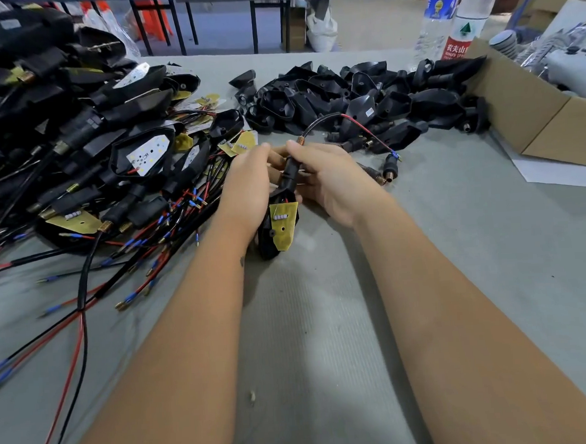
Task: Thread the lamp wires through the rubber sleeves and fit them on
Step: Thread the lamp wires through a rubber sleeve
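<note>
A black lamp housing (268,238) with a yellow circuit board (284,226) hangs between both hands at the table's middle. Its black rubber sleeve (290,169) points up and away. My left hand (248,186) grips the housing and sleeve from the left. My right hand (330,178) pinches the sleeve's top, where a brass spring end (300,140) sticks out. From there a black and red wire (347,120) arcs right and ends at a blue-tipped terminal (395,155) above the table.
A heap of wired lamps (84,148) fills the left. Empty black housings (356,98) pile up at the back. Loose rubber sleeves (389,166) lie right of my hands. A cardboard box (532,118) and two water bottles (457,19) stand at the back right.
</note>
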Demonstrator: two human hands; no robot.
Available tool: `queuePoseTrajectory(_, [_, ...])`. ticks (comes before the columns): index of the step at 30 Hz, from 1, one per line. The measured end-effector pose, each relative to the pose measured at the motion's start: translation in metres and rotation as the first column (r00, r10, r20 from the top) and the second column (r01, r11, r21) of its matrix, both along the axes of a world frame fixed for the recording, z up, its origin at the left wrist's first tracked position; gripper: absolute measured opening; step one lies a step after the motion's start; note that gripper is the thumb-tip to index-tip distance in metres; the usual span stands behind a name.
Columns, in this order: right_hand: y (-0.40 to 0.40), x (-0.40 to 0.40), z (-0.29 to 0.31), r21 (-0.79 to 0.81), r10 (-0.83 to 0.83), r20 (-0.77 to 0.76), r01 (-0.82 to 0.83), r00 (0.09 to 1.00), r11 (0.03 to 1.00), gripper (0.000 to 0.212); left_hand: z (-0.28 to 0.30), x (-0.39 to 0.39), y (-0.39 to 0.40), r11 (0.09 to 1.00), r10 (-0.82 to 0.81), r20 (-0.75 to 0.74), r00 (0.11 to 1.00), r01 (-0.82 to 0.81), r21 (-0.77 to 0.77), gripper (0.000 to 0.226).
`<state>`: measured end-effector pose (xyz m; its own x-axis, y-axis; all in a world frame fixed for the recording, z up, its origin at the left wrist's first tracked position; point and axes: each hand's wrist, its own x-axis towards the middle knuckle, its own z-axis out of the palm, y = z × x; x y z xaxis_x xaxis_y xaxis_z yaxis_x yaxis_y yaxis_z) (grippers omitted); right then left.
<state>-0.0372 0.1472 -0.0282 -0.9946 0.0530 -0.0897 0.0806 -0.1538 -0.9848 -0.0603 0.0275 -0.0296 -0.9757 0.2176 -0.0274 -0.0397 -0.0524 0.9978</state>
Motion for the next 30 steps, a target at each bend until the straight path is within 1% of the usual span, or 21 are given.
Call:
queuePoseTrajectory(2, [0.004,0.004,0.001,0.025,0.029,-0.019,-0.029,0.999,0.999,0.022,-0.003,-0.002,0.002,0.994,0.097,-0.081,0.992,-0.101,-0.051,0.028])
queuePoseTrajectory(4, [0.008,0.007,0.003,0.064,0.089,-0.047,-0.086,0.995,0.994,0.027,-0.004,-0.004,0.004,0.983,0.167,-0.117,0.979,-0.175,-0.062,0.026])
queuePoseTrajectory(6, [0.010,0.010,0.005,0.066,0.153,-0.065,-0.148,0.986,0.987,0.033,-0.005,-0.006,0.003,0.971,0.208,-0.147,0.967,-0.222,-0.084,0.026])
queuePoseTrajectory(10, [0.016,0.013,0.005,0.078,0.235,-0.058,-0.230,0.970,0.970,0.042,-0.007,-0.009,0.002,0.965,0.226,-0.202,0.953,-0.247,-0.084,0.027])
queuePoseTrajectory(12, [0.017,0.013,0.004,0.040,0.225,-0.058,-0.223,0.973,0.974,0.045,-0.007,-0.008,0.001,0.968,0.217,-0.209,0.954,-0.238,-0.083,0.026])
queuePoseTrajectory(15, [0.016,0.009,0.001,-0.019,0.101,-0.100,-0.103,0.990,0.994,0.046,-0.006,-0.005,0.000,0.977,0.200,-0.232,0.952,-0.212,-0.027,0.019])
queuePoseTrajectory(17, [0.016,0.006,-0.001,-0.033,-0.060,-0.156,0.056,0.986,0.998,0.045,-0.006,-0.004,-0.001,0.977,0.192,-0.289,0.938,-0.210,-0.033,0.015])
queuePoseTrajectory(20, [0.017,0.000,-0.003,-0.084,-0.326,-0.203,0.315,0.923,0.945,0.040,-0.007,-0.003,-0.005,0.982,0.117,-0.377,0.919,-0.163,-0.091,0.021])
queuePoseTrajectory(22, [0.018,-0.002,-0.005,-0.126,-0.444,-0.202,0.427,0.873,0.896,0.036,-0.009,-0.003,-0.007,0.972,0.022,-0.409,0.912,-0.114,-0.204,0.021])
queuePoseTrajectory(24, [0.020,-0.003,-0.006,-0.191,-0.508,-0.182,0.477,0.842,0.858,0.034,-0.013,-0.003,-0.008,0.919,-0.097,-0.427,0.899,-0.084,-0.384,0.019])
queuePoseTrajectory(25, [0.021,-0.004,-0.006,-0.236,-0.527,-0.166,0.485,0.833,0.842,0.034,-0.015,-0.003,-0.008,0.875,-0.156,-0.447,0.881,-0.086,-0.476,0.023])
queuePoseTrajectory(26, [0.022,-0.004,-0.006,-0.280,-0.539,-0.150,0.487,0.829,0.827,0.035,-0.016,-0.003,-0.007,0.840,-0.194,-0.470,0.861,-0.101,-0.533,0.027])
queuePoseTrajectory(27, [0.023,-0.004,-0.006,-0.317,-0.544,-0.140,0.483,0.827,0.816,0.035,-0.015,-0.003,-0.006,0.829,-0.203,-0.491,0.847,-0.118,-0.547,0.027])
queuePoseTrajectory(30, [0.020,-0.004,-0.005,-0.380,-0.536,-0.135,0.457,0.833,0.805,0.036,-0.014,-0.002,-0.004,0.879,-0.122,-0.504,0.855,-0.142,-0.455,0.013])
